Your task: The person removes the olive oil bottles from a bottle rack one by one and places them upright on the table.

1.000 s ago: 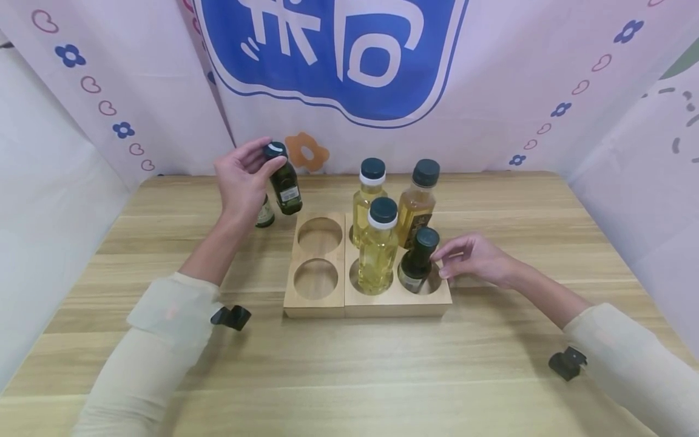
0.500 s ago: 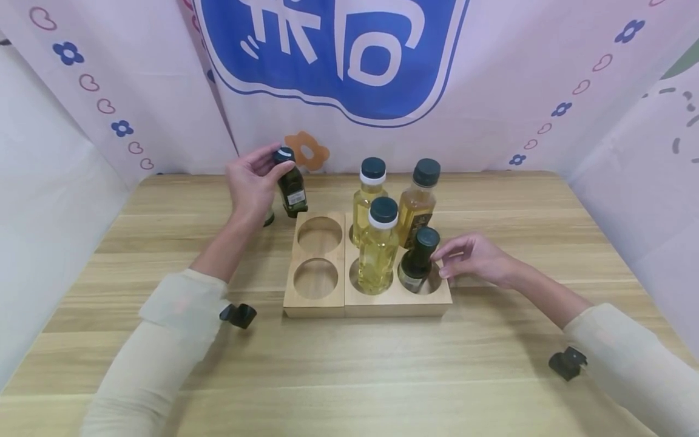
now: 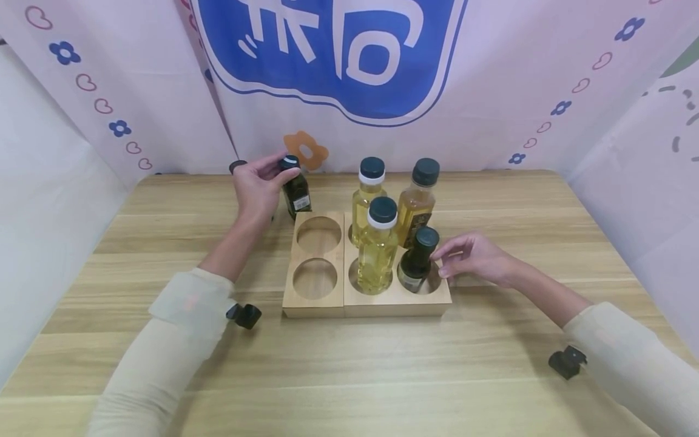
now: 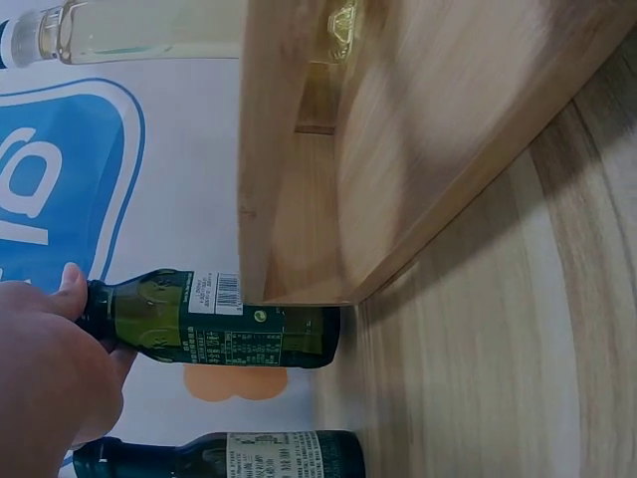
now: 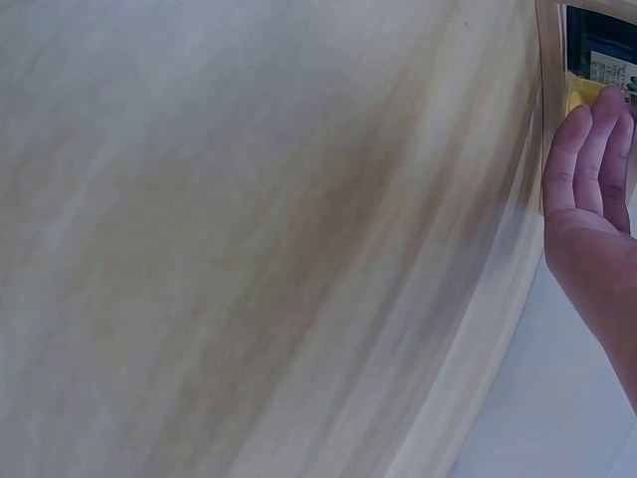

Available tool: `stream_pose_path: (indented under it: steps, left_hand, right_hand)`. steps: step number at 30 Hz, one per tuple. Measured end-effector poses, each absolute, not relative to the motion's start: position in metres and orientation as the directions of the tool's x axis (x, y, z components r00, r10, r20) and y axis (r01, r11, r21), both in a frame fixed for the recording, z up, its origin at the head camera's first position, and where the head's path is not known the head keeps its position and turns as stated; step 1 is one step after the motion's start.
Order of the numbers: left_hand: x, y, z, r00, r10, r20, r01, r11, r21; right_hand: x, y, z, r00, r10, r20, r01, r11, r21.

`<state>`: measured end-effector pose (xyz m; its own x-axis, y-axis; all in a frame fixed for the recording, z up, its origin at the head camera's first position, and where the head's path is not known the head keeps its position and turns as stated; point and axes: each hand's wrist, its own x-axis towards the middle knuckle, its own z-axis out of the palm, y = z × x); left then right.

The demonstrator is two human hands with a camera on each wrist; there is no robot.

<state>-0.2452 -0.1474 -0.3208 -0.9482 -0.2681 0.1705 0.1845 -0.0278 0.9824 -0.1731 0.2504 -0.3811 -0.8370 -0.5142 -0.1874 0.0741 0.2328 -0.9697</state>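
Observation:
My left hand [image 3: 258, 189] pinches the dark cap of a small green glass bottle [image 3: 297, 195], which is upright just behind the left back corner of the wooden bottle holder [image 3: 315, 308]. The left wrist view shows this bottle [image 4: 214, 317] lengthwise, with its printed label and barcode sticker. At the holder's right end is my right hand [image 3: 476, 260], its fingers loosely bent beside a small dark green bottle [image 3: 417, 267] that leans in the front right hole. In the right wrist view, the right hand [image 5: 592, 209] reaches over the holder's edge with nothing in its grasp.
Two clear bottles of yellow oil, one in front [image 3: 377, 258] and one behind [image 3: 364, 209], stand in the holder beside an amber bottle [image 3: 415, 209]. Two bare round holes [image 3: 315, 279] are at its left. Another green bottle [image 4: 269, 456] stands behind the left hand. A printed cloth [image 3: 491, 79] hangs behind the table.
My left hand has moved right and slightly down with the green bottle, bringing it upright by the holder's back left corner. The right hand has stayed in place.

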Motion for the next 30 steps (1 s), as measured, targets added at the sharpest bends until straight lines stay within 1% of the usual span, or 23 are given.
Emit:
stream_pose_path:
  steps: [9,19,30]
  left_hand:
    - [-0.2474,-0.1472,-0.3251,-0.945,-0.277,0.172,0.185,-0.022,0.982]
    - [-0.2503,-0.1480,-0.3283,-0.937,-0.295,0.189,0.206,-0.028,0.978]
    - [-0.2548,-0.1481,-0.3293,-0.936,-0.304,0.178,0.200,-0.043,0.979]
  right_hand:
    - [-0.1744,0.2511,-0.3829,-0.836,-0.519,-0.181,0.075,0.218,-0.973]
    - [-0.1752,0.2516,-0.3824,-0.833,-0.522,-0.185,0.068,0.236,-0.969]
    - [-0.1750,0.2514,-0.3823,-0.834,-0.519,-0.188,0.072,0.235,-0.969]
